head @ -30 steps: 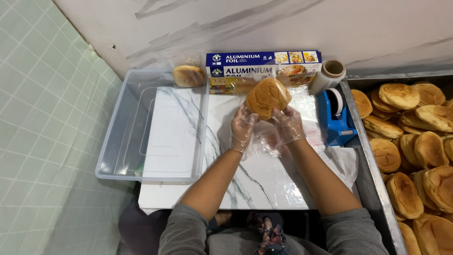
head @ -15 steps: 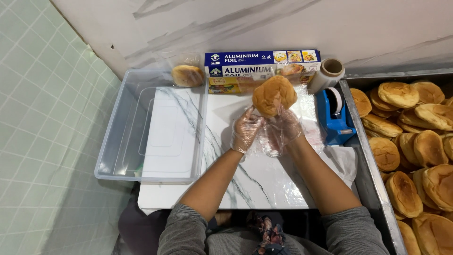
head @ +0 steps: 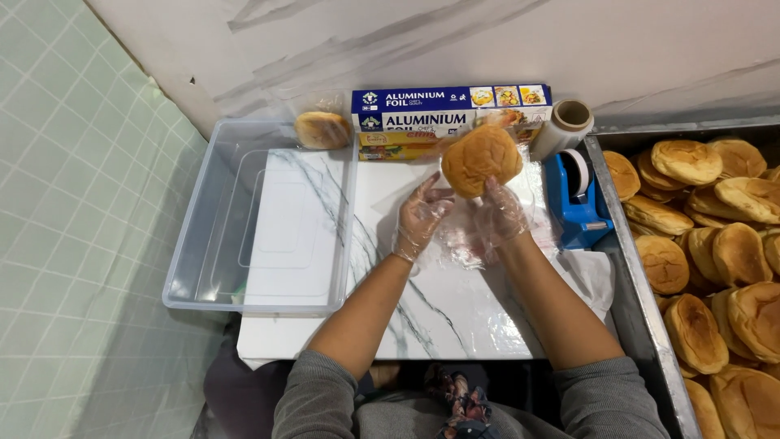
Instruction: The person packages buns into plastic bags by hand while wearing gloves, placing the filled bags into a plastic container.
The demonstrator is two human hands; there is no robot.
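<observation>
At frame centre, I see my right hand (head: pixel 502 215) pinching a bun (head: pixel 481 160) upright, face toward me; left hand (head: pixel 420 218) open beside it. Foil box (head: pixel 451 110) behind, tape dispenser (head: pixel 577 199) right.

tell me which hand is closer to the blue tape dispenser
Right. The right hand, holding up the bun, sits just left of the blue tape dispenser. The left hand is farther off, on the other side of the right hand, over the marble board.
</observation>
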